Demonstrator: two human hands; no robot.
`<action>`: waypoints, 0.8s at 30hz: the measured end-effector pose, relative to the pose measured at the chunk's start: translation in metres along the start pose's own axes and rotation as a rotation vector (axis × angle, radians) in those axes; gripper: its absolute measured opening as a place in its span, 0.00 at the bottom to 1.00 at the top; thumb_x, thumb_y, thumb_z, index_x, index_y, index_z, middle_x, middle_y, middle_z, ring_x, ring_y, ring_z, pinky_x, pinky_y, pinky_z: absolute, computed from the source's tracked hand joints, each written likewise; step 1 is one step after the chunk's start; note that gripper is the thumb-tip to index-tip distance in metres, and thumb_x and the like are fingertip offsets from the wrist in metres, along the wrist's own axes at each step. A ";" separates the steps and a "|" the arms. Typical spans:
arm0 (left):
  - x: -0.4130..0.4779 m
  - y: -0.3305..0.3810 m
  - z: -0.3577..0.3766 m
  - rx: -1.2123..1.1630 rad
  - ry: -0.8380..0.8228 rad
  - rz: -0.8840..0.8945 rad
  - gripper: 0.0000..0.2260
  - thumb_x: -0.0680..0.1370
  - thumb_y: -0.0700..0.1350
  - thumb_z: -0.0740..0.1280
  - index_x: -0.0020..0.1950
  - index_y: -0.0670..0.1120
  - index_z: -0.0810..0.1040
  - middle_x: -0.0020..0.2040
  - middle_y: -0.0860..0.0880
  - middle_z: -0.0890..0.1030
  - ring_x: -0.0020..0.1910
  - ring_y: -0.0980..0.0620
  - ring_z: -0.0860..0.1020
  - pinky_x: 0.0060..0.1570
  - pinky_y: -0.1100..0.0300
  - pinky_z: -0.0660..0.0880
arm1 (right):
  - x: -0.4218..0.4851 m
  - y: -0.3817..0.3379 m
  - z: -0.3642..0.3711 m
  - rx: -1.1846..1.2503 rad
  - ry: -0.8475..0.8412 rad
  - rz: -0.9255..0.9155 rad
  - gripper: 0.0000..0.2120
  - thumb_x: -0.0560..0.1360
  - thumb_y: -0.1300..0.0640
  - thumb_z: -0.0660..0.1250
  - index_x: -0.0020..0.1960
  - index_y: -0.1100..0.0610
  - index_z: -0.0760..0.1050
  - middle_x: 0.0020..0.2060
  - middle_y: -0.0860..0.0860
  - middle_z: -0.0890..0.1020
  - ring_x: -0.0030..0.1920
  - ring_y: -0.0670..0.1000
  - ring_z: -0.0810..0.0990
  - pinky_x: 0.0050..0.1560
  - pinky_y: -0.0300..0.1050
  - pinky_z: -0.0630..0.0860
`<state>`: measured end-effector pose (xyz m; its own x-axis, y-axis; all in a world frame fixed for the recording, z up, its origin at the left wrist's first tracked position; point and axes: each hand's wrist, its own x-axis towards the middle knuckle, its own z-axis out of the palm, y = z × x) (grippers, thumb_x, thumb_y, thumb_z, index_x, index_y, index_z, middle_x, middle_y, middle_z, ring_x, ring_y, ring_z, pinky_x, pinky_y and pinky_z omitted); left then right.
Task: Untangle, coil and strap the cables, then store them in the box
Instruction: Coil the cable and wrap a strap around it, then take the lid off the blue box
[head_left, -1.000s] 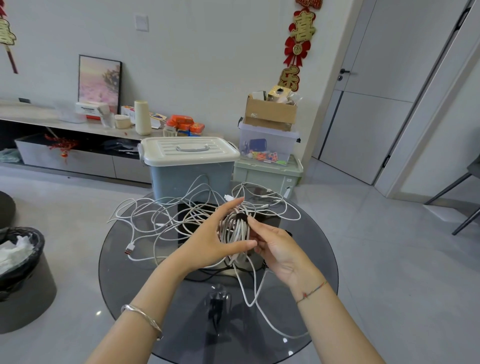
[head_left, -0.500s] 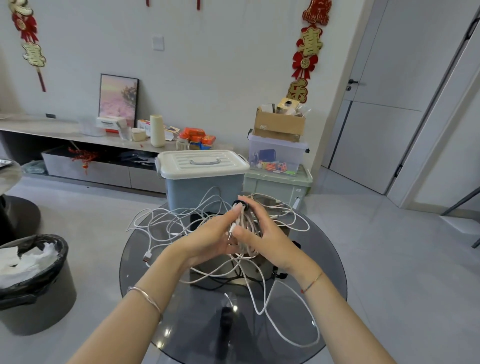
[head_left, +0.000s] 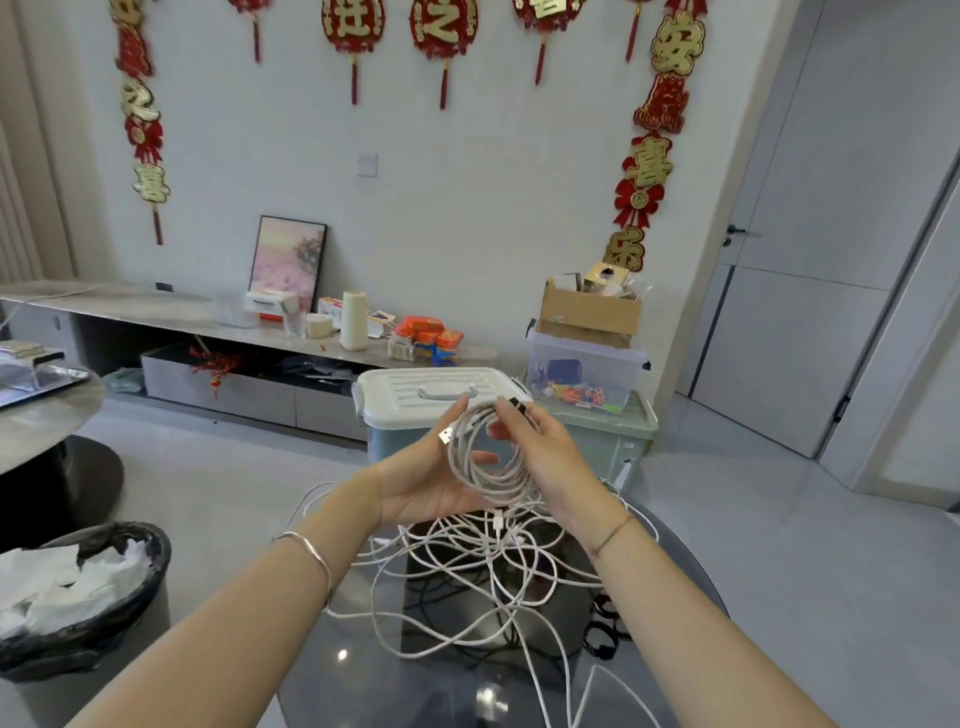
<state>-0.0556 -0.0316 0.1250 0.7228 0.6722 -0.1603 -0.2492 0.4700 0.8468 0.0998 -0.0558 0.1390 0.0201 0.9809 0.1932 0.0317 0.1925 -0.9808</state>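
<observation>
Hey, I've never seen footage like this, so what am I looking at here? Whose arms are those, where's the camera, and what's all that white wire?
There is no machine here: those are a person's two bare arms. The pictures come from one wide-angle camera worn on that person's head, looking forward and down, which is why the room bends at the edges. The left hand and right hand together hold up a white cable coil, wound into a ring. The right hand pinches its top, where a small black piece shows, possibly a strap. Below, a loose tangle of white cables lies on a round dark glass table. Behind the table stands a storage box with its white lid on, likely where the cables will go.
</observation>
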 end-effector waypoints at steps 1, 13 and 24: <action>0.005 0.007 -0.007 0.011 0.072 0.005 0.40 0.71 0.67 0.64 0.66 0.35 0.68 0.60 0.35 0.78 0.57 0.39 0.80 0.51 0.49 0.80 | 0.012 -0.002 -0.003 0.091 0.035 0.028 0.09 0.75 0.49 0.67 0.47 0.56 0.77 0.39 0.48 0.83 0.40 0.44 0.82 0.48 0.40 0.76; 0.093 0.073 -0.151 0.794 1.027 0.114 0.39 0.74 0.55 0.70 0.77 0.41 0.55 0.74 0.41 0.61 0.72 0.41 0.63 0.68 0.48 0.65 | 0.182 0.023 -0.069 -0.175 0.234 0.094 0.15 0.75 0.51 0.69 0.36 0.61 0.76 0.31 0.56 0.80 0.34 0.52 0.76 0.48 0.49 0.73; 0.121 0.073 -0.205 0.947 1.118 0.189 0.15 0.79 0.40 0.57 0.65 0.38 0.71 0.61 0.39 0.76 0.59 0.39 0.73 0.57 0.50 0.71 | 0.228 0.054 -0.094 -0.076 0.188 0.268 0.14 0.76 0.49 0.66 0.39 0.59 0.78 0.22 0.49 0.78 0.22 0.46 0.76 0.26 0.35 0.74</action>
<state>-0.1185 0.2018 0.0637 -0.2424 0.9683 0.0610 0.5408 0.0827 0.8371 0.2004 0.1759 0.1326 0.2217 0.9731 -0.0629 0.0750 -0.0813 -0.9939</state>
